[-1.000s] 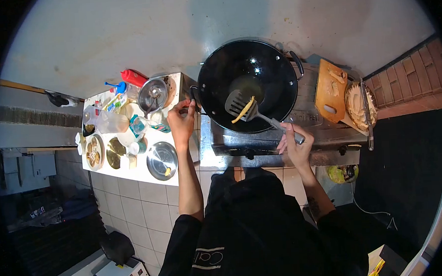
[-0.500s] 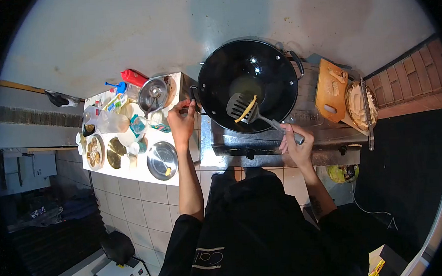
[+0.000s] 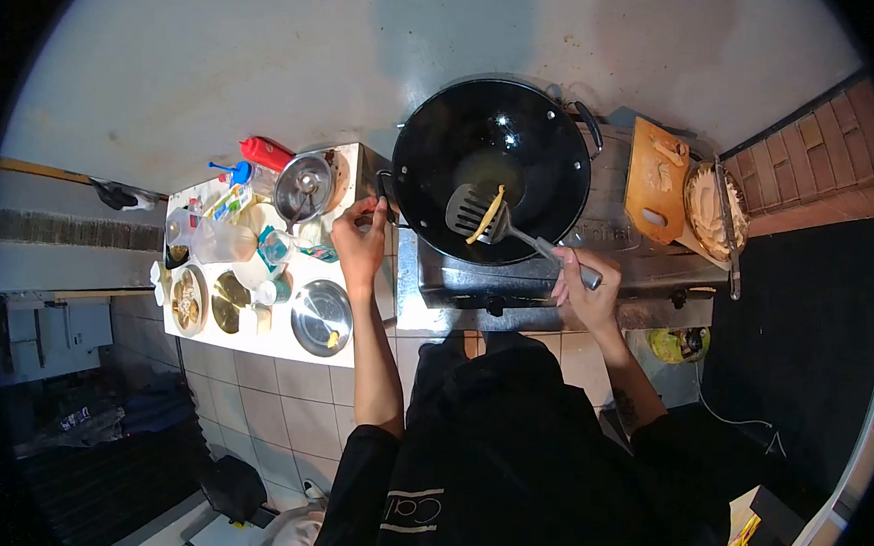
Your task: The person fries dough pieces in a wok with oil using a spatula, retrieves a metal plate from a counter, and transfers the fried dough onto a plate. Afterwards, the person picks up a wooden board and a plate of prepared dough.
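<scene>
A black wok [image 3: 510, 151] sits on the stove [image 3: 606, 282], with a little liquid at its bottom. My right hand [image 3: 590, 283] is closed around the handle of a slotted spatula [image 3: 465, 210], whose head is over the wok's near side. A yellow strip of food [image 3: 486, 221] lies across the spatula's slots. At the wok's left side, my left hand [image 3: 363, 234] pinches the wok's left handle [image 3: 384, 192] between its fingers.
On the white table [image 3: 243, 344] at left stand a metal plate [image 3: 312, 309] with a yellow piece, a steel pot [image 3: 299, 186], a red bottle [image 3: 266, 152] and several containers. Right of the wok are a wooden board [image 3: 650, 202] and a bowl [image 3: 703, 221]. Another person [image 3: 293, 543] shows at bottom left.
The spatula has shifted slightly with the yellow strip on it. My left hand has stayed on the wok's handle. Part of another person has appeared at the bottom left.
</scene>
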Available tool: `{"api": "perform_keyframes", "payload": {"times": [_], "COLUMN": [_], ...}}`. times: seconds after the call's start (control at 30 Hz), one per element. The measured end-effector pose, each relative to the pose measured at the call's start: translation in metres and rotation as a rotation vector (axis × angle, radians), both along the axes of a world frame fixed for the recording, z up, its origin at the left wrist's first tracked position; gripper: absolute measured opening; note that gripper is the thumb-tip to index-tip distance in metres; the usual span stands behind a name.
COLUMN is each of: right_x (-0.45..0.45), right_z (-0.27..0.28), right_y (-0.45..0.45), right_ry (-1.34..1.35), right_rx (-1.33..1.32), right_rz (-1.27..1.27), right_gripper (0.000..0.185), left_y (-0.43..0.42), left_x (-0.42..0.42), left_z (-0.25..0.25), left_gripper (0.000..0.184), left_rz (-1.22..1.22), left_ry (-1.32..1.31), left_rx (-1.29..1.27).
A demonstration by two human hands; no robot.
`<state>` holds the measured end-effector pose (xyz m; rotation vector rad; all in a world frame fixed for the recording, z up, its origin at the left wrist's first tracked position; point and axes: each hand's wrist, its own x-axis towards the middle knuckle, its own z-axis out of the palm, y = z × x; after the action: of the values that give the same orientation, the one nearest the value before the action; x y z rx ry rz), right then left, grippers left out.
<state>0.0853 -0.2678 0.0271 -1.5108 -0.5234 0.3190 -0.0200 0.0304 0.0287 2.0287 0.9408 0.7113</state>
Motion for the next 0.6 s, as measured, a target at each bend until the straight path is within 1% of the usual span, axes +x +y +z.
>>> {"api": "perform_keyframes", "payload": {"times": [0.2,0.27,0.37,0.5,0.6], "right_x": [0.002,0.003,0.004,0.006,0.008], "right_z": [0.001,0.002,0.008,0.012,0.015], "right_y": [0.001,0.0,0.002,0.001,0.003], "right_ry": [0.027,0.105,0.148,0.14,0.137], "right_rx": [0.009,0.003,0.004,-0.004,-0.004], "right_rz": [-0.023,-0.042,-0.068,-0.096,-0.129], "right_gripper": [0.017,0.019,0.022,0.024,0.023], "left_y": [-0.002,-0.002,-0.003,-0.003,-0.001], "left_x": [-0.001,-0.001,-0.001,-0.002,-0.003], "left_z": [0.002,0.002,0.003,0.001,-0.003], "left_gripper": [0.026,0.025,0.025,0.025,0.026], "left_rz": [0.003,-0.031,-0.014,-0.018,-0.023], "left_ry": [-0.014,-0.025,-0.02,-0.039,-0.032], "left_rx": [-0.029,0.008,0.011,-0.019,0.03]}}
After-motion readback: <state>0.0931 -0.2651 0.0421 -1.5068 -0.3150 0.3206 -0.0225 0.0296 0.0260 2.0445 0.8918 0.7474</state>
